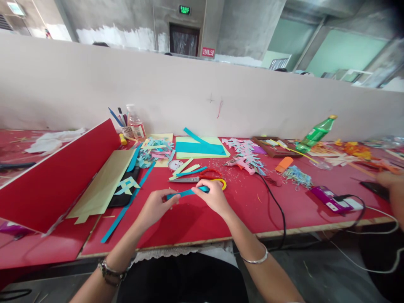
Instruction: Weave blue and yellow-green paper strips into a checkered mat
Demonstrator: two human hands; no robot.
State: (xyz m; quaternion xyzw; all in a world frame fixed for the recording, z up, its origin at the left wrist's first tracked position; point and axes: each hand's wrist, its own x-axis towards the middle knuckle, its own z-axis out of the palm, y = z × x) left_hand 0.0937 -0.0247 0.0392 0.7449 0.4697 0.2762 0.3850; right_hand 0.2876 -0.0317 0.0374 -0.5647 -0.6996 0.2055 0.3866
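A blue paper strip (186, 193) stretches between my two hands above the red table. My left hand (158, 205) pinches its left end with thumb and fingers. At the other end my right hand (212, 196) grips the strip, which curls into a loop by the fingers. Just beyond the hands lie scissors (189, 179) with red and yellow handles, partly hidden by my right hand. Yellow-green and blue paper strips (186, 169) rest behind them. A woven paper piece (126, 185) in blue and pale yellow lies left, over a black phone-like object (121, 199).
A red board (63, 176) stands at left. Behind are paper sheets (202, 148), a pile of paper scraps (154, 153) and a bottle (136, 124). Right are a pink glue gun (244, 165) with black cord, a green bottle (317, 134), a purple power strip (331, 200) and another person's hand (389, 183).
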